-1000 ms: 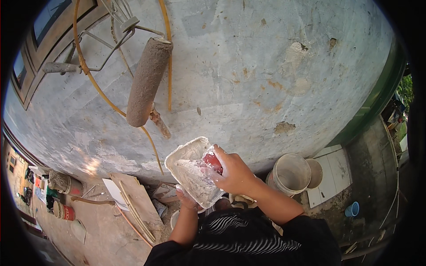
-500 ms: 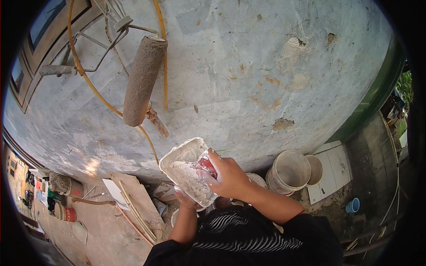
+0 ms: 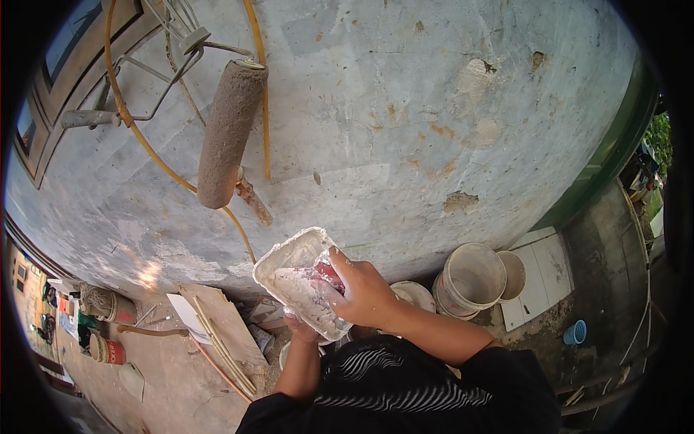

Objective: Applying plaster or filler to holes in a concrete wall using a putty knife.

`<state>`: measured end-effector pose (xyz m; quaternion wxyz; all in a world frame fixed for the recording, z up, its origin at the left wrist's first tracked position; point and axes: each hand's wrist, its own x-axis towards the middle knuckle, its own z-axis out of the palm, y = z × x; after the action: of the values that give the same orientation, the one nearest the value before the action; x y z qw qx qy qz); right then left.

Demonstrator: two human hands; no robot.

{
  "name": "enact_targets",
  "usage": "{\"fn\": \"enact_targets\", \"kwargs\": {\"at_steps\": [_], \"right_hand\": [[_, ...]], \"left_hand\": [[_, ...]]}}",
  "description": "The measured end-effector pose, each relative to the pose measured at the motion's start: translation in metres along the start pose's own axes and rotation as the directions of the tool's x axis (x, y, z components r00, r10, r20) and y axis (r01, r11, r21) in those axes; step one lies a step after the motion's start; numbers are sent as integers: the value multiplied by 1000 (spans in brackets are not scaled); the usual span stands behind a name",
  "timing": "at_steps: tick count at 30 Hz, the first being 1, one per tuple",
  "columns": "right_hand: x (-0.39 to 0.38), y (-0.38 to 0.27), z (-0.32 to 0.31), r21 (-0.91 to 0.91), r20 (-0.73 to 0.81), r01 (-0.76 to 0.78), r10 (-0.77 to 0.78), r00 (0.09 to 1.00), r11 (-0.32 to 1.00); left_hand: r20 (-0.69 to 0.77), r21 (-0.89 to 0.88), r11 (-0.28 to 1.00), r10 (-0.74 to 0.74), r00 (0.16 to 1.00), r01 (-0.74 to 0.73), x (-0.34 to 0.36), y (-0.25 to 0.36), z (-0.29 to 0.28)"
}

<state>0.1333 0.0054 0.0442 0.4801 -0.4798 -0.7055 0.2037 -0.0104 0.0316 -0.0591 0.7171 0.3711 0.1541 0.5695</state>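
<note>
A shallow rectangular tub (image 3: 284, 262) caked with white paste is tilted in front of me, close to the wall. My left hand (image 3: 300, 328) grips it from below at its near left side, the thumb on the rim and most fingers hidden beneath. Closed round a red-handled putty knife (image 3: 329, 273), my right hand (image 3: 367, 291) works inside the tub. The knife's blade is hardly visible against the white paste (image 3: 298, 281). White smears cover the handle and the fingers of both hands.
A paint roller (image 3: 231, 137) hangs on the patchy grey wall (image 3: 376, 94) beside a yellow hose (image 3: 159, 160). Buckets (image 3: 473, 278) stand at the right near white panels (image 3: 536, 286) and a blue basket (image 3: 575, 333). Boards (image 3: 228, 329) and sticks lie on the left floor.
The tub and both hands have shifted slightly left. My right hand, with the putty knife, has moved a little left and down along the tub's inside.
</note>
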Motion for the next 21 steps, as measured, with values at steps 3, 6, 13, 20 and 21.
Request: {"fn": "enact_targets", "kwargs": {"at_steps": [3,6,13,20,21], "right_hand": [[6,1,1,14,10,-106,106,994,994],[1,-7,-2,-34,92,-84,87,992,996],[8,0,-10,146,-12,-58,60,998,988],[6,11,-23,73,-334,-49,70,940,996],[4,12,-23,68,-357,-7,31,934,998]], "left_hand": [[17,125,986,108,994,-110,11,3,17],[119,50,998,-44,992,38,7,1,-11],[62,25,998,48,997,-49,17,0,-4],[72,-53,992,119,990,-115,19,4,1],[28,-63,991,118,993,-116,17,4,-1]]}}
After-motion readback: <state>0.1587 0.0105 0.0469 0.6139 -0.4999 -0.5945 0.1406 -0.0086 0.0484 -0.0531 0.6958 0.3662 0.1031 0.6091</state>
